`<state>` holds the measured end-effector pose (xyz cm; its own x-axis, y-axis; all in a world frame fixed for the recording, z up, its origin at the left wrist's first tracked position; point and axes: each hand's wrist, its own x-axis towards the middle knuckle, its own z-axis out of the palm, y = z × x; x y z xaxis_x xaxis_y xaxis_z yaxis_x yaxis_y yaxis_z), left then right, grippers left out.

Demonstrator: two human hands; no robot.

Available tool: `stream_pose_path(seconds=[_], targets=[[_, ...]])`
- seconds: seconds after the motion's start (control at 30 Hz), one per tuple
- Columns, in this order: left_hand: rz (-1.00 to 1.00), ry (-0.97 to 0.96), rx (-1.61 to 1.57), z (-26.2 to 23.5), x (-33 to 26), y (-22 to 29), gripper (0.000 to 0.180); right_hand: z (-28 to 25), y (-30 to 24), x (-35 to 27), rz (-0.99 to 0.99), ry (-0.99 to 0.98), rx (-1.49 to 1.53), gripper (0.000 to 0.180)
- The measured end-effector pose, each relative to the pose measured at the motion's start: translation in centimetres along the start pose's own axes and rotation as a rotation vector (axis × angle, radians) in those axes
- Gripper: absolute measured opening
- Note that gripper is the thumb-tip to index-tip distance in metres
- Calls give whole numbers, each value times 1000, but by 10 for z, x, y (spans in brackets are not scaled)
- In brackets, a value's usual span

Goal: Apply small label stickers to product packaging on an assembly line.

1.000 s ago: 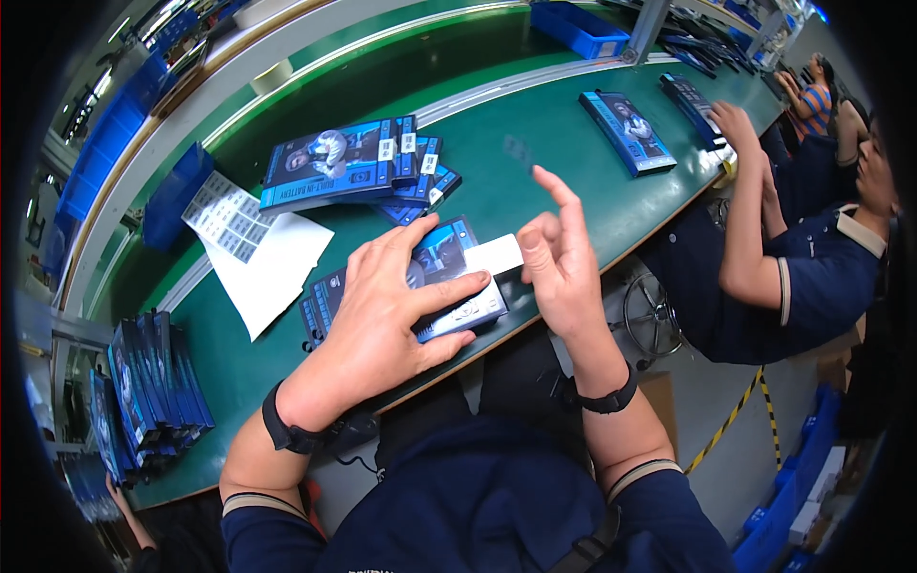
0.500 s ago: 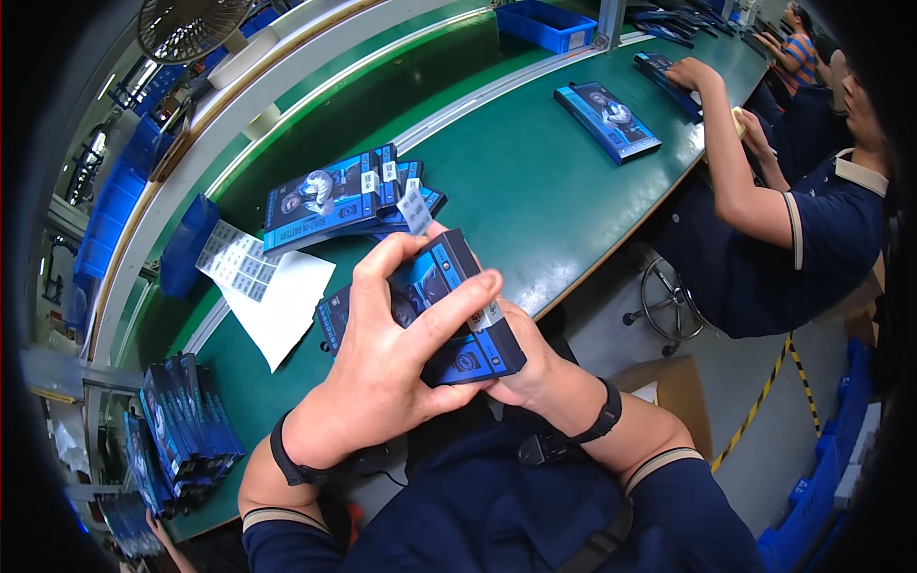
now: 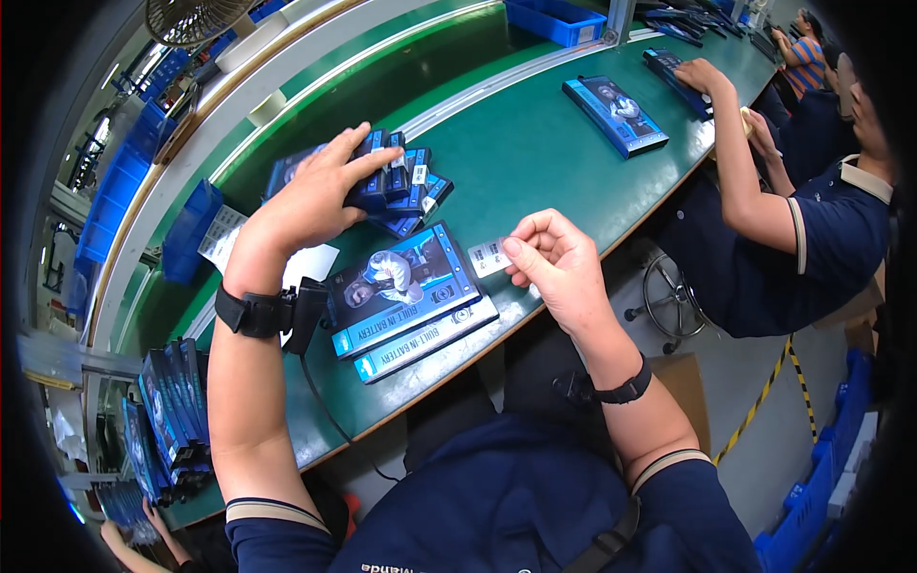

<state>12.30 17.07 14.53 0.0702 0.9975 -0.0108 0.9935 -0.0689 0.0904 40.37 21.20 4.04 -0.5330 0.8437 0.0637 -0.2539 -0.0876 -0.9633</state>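
In front, two boxes (image 3: 411,277) overlap; right fingers (image 3: 525,256) pinch one label strip (image 3: 486,258).

Workbench (image 3: 525,134): long, green-topped, with a pale metal rail (image 3: 449,120) along it
Floor (image 3: 745,361): smooth grey, crossed by angled yellow-and-black tape (image 3: 753,400)
Seating: wheeled stool (image 3: 680,298) near a cardboard box (image 3: 686,387)
Upper left: round caged fan (image 3: 196,19)
Far left: blue bins (image 3: 119,191), perhaps shelved; the rim is dark and warped
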Motion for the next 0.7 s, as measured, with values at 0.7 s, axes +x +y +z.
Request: stream_pose_path(seconds=[0.7], targets=[[76,196,-303,60,-70,70,74,18,15,27,-42,-20,-245,10]])
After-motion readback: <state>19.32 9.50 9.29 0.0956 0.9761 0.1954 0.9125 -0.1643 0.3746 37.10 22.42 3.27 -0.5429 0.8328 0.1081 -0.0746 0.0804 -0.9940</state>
